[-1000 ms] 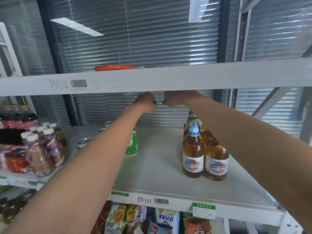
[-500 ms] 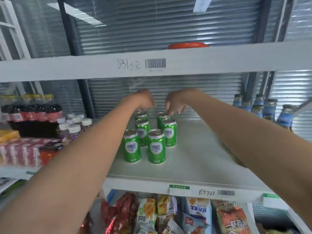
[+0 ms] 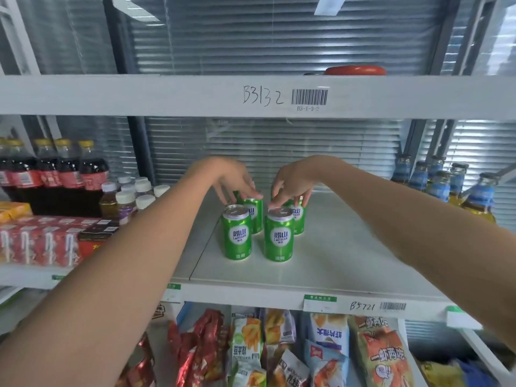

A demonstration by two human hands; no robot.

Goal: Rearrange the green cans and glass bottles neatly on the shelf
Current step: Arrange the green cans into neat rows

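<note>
Both my arms reach in over the middle shelf (image 3: 321, 263). Green cans (image 3: 258, 227) stand upright in two rows, close together, left-center of the shelf. Front pair: front-left can (image 3: 237, 233) & front-right can (image 3: 279, 237), a small gap between them, labels facing me. Just behind: back-left can (image 3: 255, 213) & back-right can (image 3: 297, 216), partly hidden by the front ones. More green shows further back under my hands, can't tell how many.

My left hand (image 3: 237, 180) is over the back-left can, fingers bent down, tips on its rim; grip looks closed round the top of it, though the far side is hidden. My right hand (image 3: 293, 181) is over the back-right can, fingers (image 3: 305, 199) curled down its far side & thumb near the front-right can's lid; grip clamped on the can top.

Glass bottles (image 3: 446, 182) w/ blue neck labels stand in a cluster at the far right of the same shelf, well apart from the cans.

Left bay: cola bottles (image 3: 55, 174), small white-capped bottles (image 3: 131, 194), red packs (image 3: 39, 241). Below: snack bags (image 3: 293, 350). Upper shelf edge (image 3: 139, 96) marked B3132 w/ barcode; red item (image 3: 354, 70) on top.
</note>
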